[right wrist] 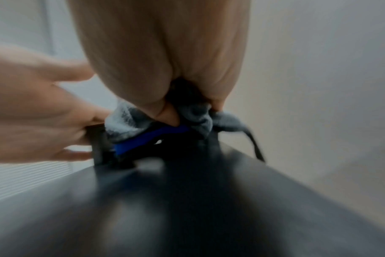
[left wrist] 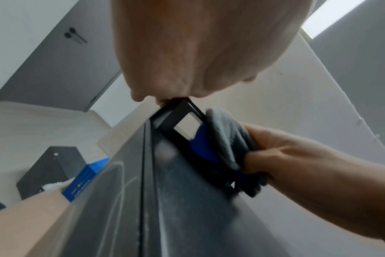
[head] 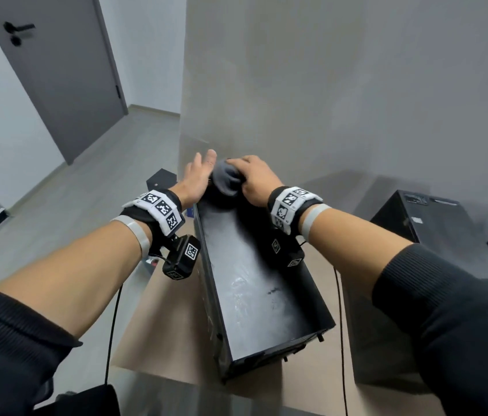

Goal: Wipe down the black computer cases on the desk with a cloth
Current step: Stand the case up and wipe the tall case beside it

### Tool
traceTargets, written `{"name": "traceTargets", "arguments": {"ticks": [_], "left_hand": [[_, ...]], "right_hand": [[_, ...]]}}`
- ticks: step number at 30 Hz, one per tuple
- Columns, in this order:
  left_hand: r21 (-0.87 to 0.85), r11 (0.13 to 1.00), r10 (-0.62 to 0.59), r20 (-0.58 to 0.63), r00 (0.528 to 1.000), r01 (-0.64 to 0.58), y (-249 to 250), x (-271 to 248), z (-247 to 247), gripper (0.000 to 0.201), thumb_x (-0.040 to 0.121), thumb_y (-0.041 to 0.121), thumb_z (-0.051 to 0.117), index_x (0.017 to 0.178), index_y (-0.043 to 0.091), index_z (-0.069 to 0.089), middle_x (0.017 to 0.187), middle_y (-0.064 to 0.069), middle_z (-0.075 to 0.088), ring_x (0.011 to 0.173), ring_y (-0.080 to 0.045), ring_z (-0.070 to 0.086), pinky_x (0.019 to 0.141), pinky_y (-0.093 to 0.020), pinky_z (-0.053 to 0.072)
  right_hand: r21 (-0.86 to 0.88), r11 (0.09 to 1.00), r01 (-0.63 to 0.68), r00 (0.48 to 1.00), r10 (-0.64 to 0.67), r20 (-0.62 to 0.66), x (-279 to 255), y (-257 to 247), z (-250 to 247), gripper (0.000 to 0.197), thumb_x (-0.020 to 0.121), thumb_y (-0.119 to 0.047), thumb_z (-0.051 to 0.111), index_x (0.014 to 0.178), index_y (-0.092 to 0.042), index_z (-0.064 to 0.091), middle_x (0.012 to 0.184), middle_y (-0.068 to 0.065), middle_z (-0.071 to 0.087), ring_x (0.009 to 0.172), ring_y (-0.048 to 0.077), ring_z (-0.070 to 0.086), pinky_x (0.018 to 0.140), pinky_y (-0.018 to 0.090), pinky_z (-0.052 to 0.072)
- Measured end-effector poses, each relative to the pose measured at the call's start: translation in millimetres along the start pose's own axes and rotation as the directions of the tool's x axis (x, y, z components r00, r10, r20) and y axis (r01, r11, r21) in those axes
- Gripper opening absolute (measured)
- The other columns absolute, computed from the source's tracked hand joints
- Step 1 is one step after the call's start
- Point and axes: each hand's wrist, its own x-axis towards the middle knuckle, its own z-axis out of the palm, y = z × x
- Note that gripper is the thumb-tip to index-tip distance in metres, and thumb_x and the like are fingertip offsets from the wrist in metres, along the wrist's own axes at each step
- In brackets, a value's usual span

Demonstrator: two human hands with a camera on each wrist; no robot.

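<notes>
Case (head: 254,283) lies lengthwise on desk (head: 158,319), top still streaked w/ dust. R hand (head: 256,180) fingers clamped on bunched cloth (head: 226,178), rubbing handle (left wrist: 182,121) at far end. L hand (head: 196,178) fingers straight, bracing that end. Second case (head: 425,217) at right looks untouched. Judging: early, most wiping left.

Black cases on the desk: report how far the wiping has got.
Done: nothing looks finished. The top of the near case shows pale smears and dust.
In hand: the right hand grips the grey cloth at that case's far end, on its handle bracket, while the left hand steadies the bracket with straight fingers.
Left: the rest of this top, and the second case to the right, untouched.
</notes>
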Motion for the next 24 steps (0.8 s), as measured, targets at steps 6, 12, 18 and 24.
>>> {"name": "traceTargets", "arguments": {"ticks": [6, 12, 18, 24], "left_hand": [[0.615, 0.788, 0.084, -0.049, 0.995, -0.036, 10, -19, 8, 0.069, 0.098, 0.058, 0.045, 0.146, 0.009, 0.041, 0.148, -0.017, 0.035, 0.141, -0.035, 0.031, 0.116, -0.044, 0.028], [0.53, 0.848, 0.017, -0.026, 1.0, -0.001, 17, 0, 12, 0.071, 0.096, 0.065, 0.044, 0.143, 0.012, 0.05, 0.15, -0.021, 0.032, 0.141, -0.042, 0.033, 0.116, -0.047, 0.028], [0.533, 0.845, 0.037, 0.02, 0.999, -0.041, 31, 1, 34, 0.072, 0.097, 0.064, 0.043, 0.146, 0.012, 0.048, 0.152, -0.023, 0.032, 0.142, -0.043, 0.031, 0.118, -0.045, 0.026], [0.657, 0.752, 0.08, -0.002, 0.997, -0.059, 31, -3, 38, 0.073, 0.091, 0.067, 0.048, 0.142, 0.015, 0.049, 0.146, -0.019, 0.041, 0.137, -0.041, 0.037, 0.114, -0.045, 0.03]], "right_hand": [[0.012, 0.982, -0.19, 0.965, 0.185, 0.187, -57, 40, -17, 0.081, 0.084, 0.002, 0.041, 0.157, -0.026, 0.021, 0.146, 0.018, 0.05, 0.133, 0.037, 0.048, 0.106, 0.03, 0.036], [-0.06, 0.988, -0.144, 0.889, 0.156, 0.43, -125, 41, -21, 0.039, 0.068, -0.044, 0.047, 0.103, -0.061, 0.047, 0.125, 0.01, 0.045, 0.119, 0.032, 0.048, 0.108, 0.047, 0.038], [-0.144, 0.979, -0.146, 0.86, 0.198, 0.47, -143, 38, -19, 0.069, 0.102, -0.042, 0.047, 0.159, -0.033, 0.009, 0.163, 0.017, -0.023, 0.151, 0.036, -0.015, 0.124, 0.047, 0.001], [-0.262, 0.965, -0.033, 0.9, 0.142, 0.412, -124, 18, -2, 0.074, 0.098, -0.046, 0.052, 0.158, -0.036, 0.01, 0.164, 0.017, -0.015, 0.15, 0.04, -0.016, 0.122, 0.055, 0.0]]}}
